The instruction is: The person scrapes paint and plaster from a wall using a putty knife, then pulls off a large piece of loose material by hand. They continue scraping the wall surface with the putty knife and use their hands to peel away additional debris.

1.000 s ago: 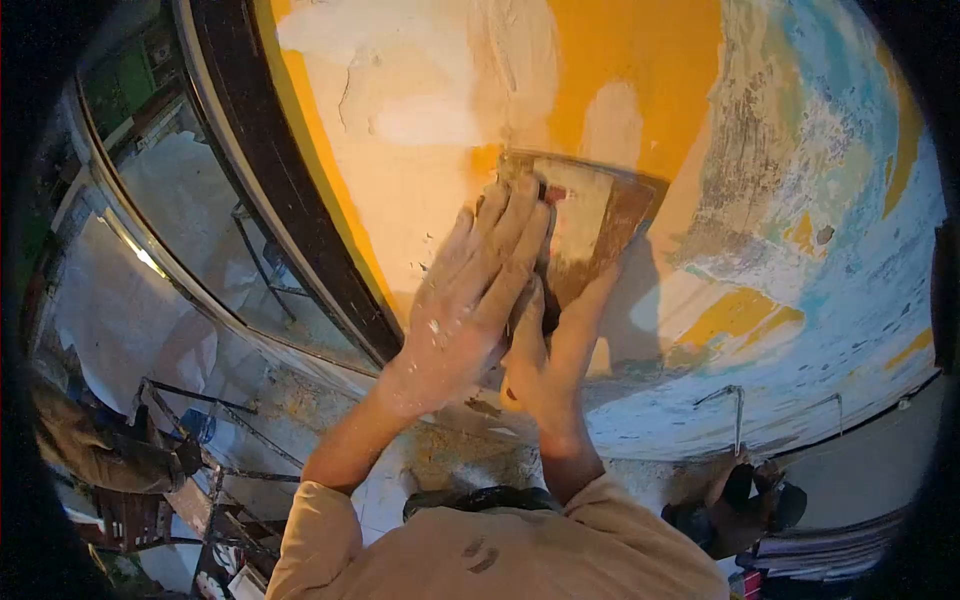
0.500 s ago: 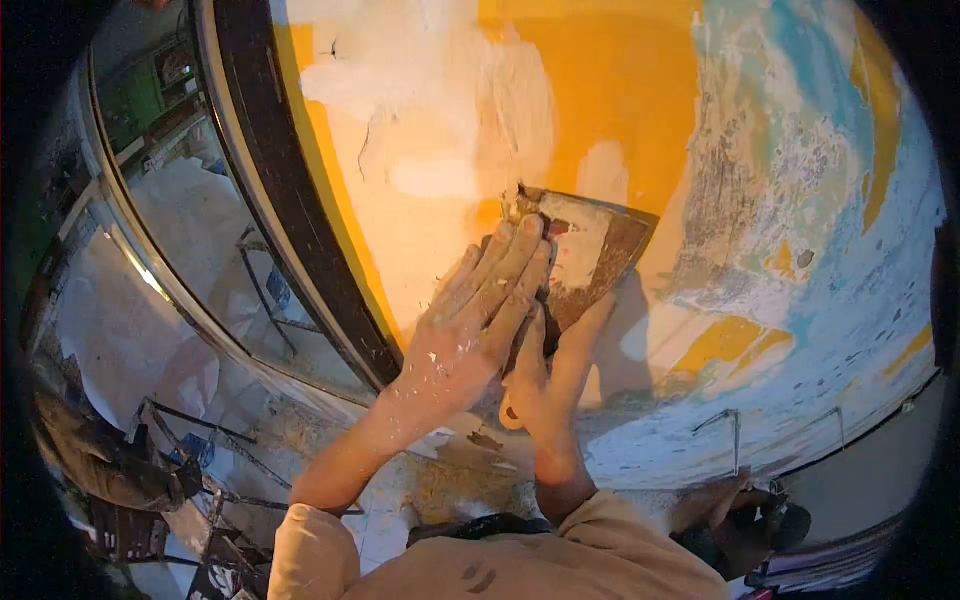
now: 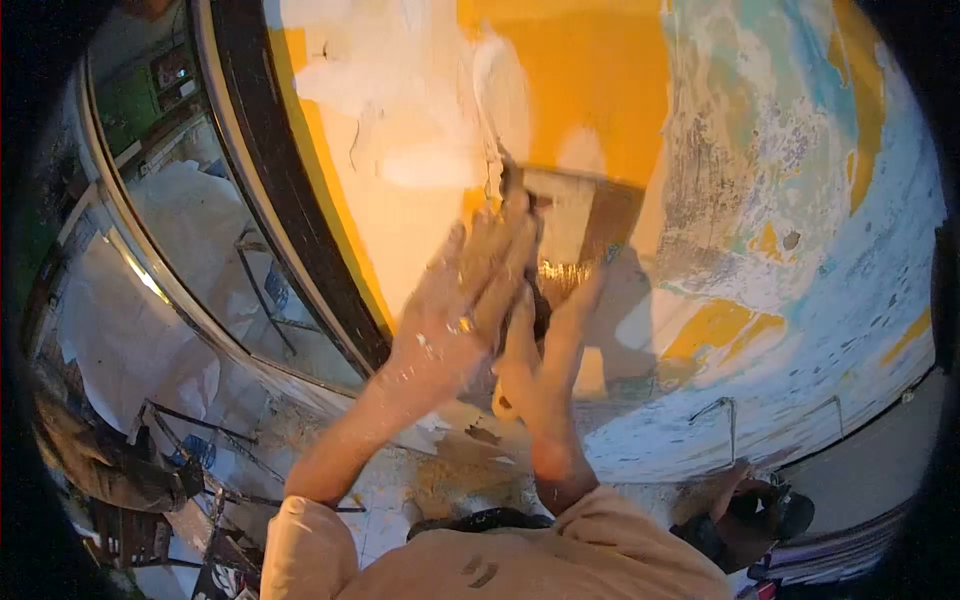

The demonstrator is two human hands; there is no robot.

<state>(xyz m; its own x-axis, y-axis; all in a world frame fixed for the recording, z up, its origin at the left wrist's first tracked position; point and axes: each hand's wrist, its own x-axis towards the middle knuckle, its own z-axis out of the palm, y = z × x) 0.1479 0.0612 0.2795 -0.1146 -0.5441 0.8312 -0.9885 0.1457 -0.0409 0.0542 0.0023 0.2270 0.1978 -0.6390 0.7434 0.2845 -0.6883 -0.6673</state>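
A wide putty knife [image 3: 610, 220] lies against the wall, its broad, partly coated blade fanning to the upper right. My left hand [image 3: 445, 325], flecked with white filler, has its fingers pressed together on the left part of the blade. Closed around the lower part is my right hand [image 3: 545, 370], fingers stretched up along the blade. An orange handle end [image 3: 503, 402] with a hole shows below my right palm. Pale filler [image 3: 492, 165] forms a ridge on the wall at the blade's upper left corner. The middle of the knife is hidden by my fingers.
The wall has yellow paint [image 3: 590, 80], pale patches and a peeling blue-white area [image 3: 800, 330]. To the left runs a dark frame [image 3: 290, 190] beside glass. Metal stands [image 3: 205, 430] are at lower left. Another person [image 3: 755, 515] is low at the right.
The putty knife has slid slightly up the wall with both hands on it, and its metal now catches light. A ridge of filler shows above its left corner. The view has shifted a little.
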